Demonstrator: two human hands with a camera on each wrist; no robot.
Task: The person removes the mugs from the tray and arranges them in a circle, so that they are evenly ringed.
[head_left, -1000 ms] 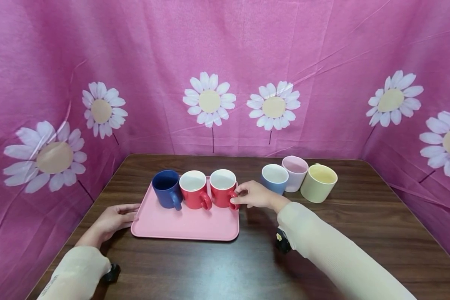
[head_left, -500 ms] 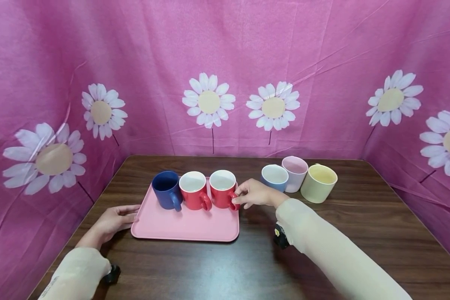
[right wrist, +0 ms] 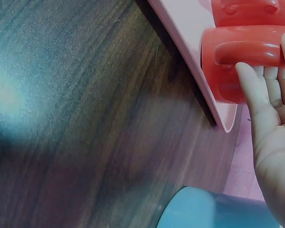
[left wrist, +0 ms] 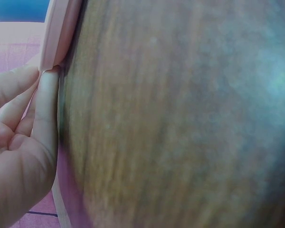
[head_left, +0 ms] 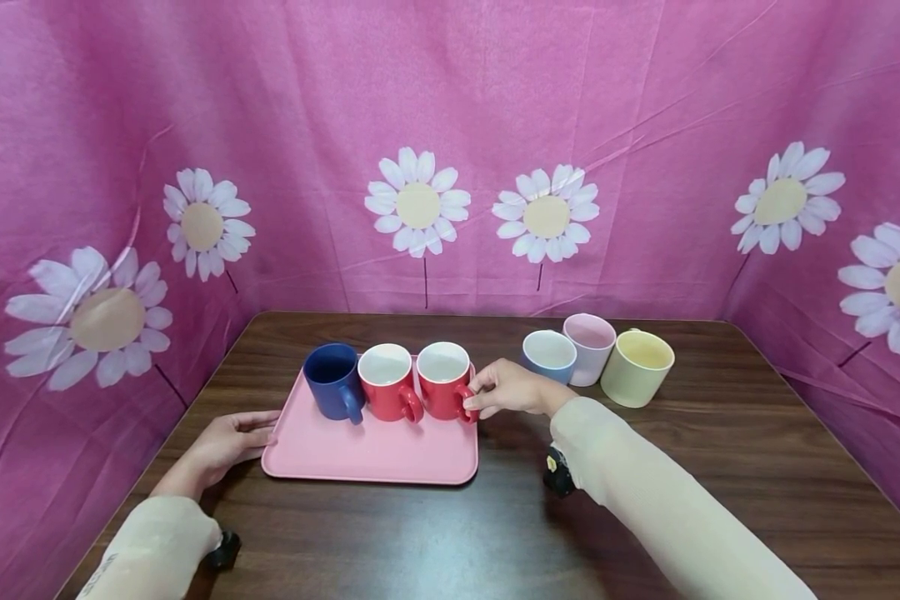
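Note:
On the pink tray (head_left: 367, 454) stand a navy blue mug (head_left: 332, 383) and two red mugs with white insides, side by side. With thumb and fingers my right hand (head_left: 513, 387) pinches the handle of the rightmost red mug (head_left: 442, 392). The right wrist view shows the fingers behind that handle (right wrist: 249, 50) and the thumb beside it. My left hand (head_left: 221, 446) touches the tray's left edge, its fingers mostly straight. Seen from the left wrist, its fingertips meet the tray's rim (left wrist: 61, 33). The middle red mug (head_left: 386, 387) stands between the other two.
Right of the tray, on the dark wooden table (head_left: 390, 542), stand a light blue mug (head_left: 549, 354), a pale pink mug (head_left: 588, 346) and a pale yellow mug (head_left: 637, 367). My right forearm passes in front of them. A pink flowered curtain (head_left: 480, 100) encloses the back and sides.
The rightmost red mug has shifted slightly left, toward the middle red mug, with my right hand on its handle. My left hand stays at the tray's edge.

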